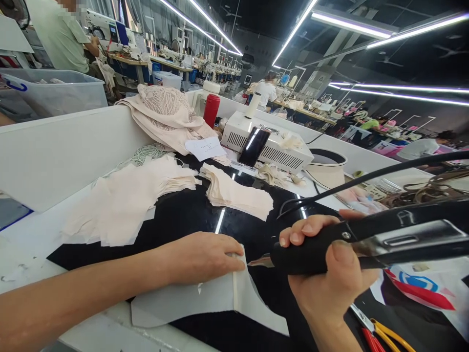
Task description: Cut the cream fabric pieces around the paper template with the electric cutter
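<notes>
My right hand (330, 264) is wrapped round a black handheld tool (304, 252) with a pointed metal tip (261, 262). That tip is at the right edge of a pale fabric piece (205, 300), close to the fingertips of my left hand (208, 256). The fingers of my left hand are pressed together on the upper part of the piece, at a narrow strip (235, 288) running down it. The piece lies over the glossy black board (183, 215).
Stacked light fabric pieces (117, 200) and a smaller stack (236, 190) lie behind my hands. Farther back are a phone (254, 146), a white vented box (267, 139) and a red bottle (211, 110). Scissors (381, 330) lie at the lower right. A cable (366, 178) arches above the tool.
</notes>
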{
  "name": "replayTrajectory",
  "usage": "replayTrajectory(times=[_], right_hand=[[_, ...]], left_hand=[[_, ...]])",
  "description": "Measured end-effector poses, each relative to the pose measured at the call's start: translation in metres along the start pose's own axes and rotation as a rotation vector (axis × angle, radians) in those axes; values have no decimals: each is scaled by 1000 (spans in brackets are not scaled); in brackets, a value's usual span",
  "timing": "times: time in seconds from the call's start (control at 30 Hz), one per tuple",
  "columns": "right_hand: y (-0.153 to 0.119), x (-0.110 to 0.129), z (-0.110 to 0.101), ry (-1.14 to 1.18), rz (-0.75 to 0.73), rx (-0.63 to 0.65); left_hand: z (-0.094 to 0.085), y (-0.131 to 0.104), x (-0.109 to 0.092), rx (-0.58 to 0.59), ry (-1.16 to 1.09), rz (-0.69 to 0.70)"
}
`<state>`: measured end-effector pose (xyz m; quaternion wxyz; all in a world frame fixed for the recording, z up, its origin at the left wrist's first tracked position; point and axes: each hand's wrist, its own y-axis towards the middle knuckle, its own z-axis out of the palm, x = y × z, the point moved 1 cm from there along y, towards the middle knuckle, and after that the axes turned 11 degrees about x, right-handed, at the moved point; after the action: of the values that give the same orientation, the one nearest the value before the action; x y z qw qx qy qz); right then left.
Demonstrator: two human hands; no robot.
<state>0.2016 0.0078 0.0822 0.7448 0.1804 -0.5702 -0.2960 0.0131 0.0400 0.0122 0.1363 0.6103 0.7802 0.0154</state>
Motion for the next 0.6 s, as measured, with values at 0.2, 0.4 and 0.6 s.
replayTrajectory(times=[0.2, 0.4, 0.6], right_hand=[[-4, -1, 3, -29, -14, 21], [-3, 3, 2, -17, -4, 14], [-7, 12, -6, 2, -6, 9]], left_hand=[[1, -1, 1, 12, -13, 0], [-4, -2, 2, -22, -8, 19], [-8, 7, -4, -73, 34, 81]])
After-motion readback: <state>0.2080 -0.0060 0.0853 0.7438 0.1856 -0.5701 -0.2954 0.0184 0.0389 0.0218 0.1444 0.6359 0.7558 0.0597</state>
